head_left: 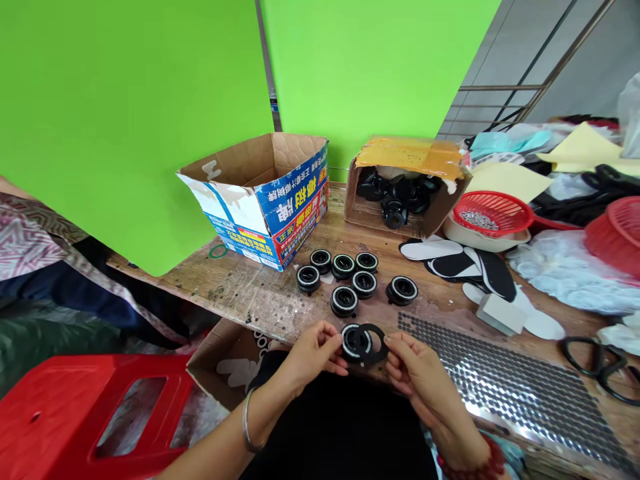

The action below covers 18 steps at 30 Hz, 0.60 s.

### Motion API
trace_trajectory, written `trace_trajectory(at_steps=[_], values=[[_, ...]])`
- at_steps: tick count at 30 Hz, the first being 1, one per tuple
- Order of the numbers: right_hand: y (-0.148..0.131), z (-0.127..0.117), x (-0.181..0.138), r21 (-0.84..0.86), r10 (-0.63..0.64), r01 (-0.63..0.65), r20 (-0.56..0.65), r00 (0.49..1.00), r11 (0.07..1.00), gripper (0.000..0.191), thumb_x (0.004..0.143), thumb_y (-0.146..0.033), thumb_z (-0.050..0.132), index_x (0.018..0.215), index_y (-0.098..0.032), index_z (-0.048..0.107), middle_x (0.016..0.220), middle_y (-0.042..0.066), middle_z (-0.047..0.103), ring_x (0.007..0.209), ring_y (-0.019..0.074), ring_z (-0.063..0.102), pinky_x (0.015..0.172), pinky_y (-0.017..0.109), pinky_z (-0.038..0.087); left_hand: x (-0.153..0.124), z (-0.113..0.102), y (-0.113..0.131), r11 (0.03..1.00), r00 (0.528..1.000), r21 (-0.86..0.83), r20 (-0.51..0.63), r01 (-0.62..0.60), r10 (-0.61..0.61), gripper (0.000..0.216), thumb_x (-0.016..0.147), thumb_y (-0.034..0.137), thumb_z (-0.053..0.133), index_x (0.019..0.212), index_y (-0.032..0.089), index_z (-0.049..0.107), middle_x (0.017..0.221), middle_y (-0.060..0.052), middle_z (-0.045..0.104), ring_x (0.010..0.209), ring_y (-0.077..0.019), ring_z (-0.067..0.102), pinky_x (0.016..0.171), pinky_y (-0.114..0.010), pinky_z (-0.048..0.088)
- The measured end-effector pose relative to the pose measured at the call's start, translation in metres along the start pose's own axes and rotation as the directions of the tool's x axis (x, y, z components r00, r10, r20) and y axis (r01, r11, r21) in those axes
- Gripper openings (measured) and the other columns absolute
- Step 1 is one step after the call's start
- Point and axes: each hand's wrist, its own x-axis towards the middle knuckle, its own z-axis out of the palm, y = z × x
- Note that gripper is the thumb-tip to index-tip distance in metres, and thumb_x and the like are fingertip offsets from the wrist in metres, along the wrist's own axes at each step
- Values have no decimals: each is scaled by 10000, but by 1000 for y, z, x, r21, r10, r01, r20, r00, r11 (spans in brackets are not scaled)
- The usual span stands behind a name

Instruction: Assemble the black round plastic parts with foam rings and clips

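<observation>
My left hand point(316, 353) pinches the edge of a round black part point(349, 341) with a whitish ring on its top face. A flat black ring point(379, 353) is held between the thumb and fingers of my right hand point(417, 363). The flat ring partly overlaps the round part. Just beyond my hands, several similar round black parts point(344, 300) stand on the wooden table point(270, 293), one of them point(403, 289) a little apart on the right. To the right of my right hand lies a sheet of small dark discs point(505, 380).
An open blue-and-white carton point(295, 213) and a box of black parts point(357, 207) stand behind. Insole-like pieces point(493, 273), a red basket point(495, 200) and black scissors point(595, 363) lie right. A red stool point(65, 400) is left; another person's sleeve point(25, 247) shows.
</observation>
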Motion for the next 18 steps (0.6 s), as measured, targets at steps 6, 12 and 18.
trace_trajectory(at_steps=[6,12,18], values=[[14,11,17,-119,-230,214,-142,963,969,253,591,-400,760,615,-176,645,743,33,646,714,166,564,651,258,470,-1,2,-8,983,999,-177,-22,37,-41,660,496,642,879,793,148,558,648,23,649,574,-130,690,583,-251,603],[23,23,16,-39,-203,200,-186,961,979,231,604,-401,739,651,-186,667,741,25,649,736,189,579,666,276,485,0,-1,-10,978,998,-203,-17,56,-61,544,599,556,874,782,138,577,641,6,657,559,-131,694,565,-236,601],[25,26,13,22,-139,148,-232,963,989,286,552,-414,774,665,-179,656,743,17,658,709,190,589,653,293,501,2,-2,-10,977,998,-207,-19,61,-66,455,649,480,859,770,136,588,640,1,660,547,-132,693,554,-231,598]])
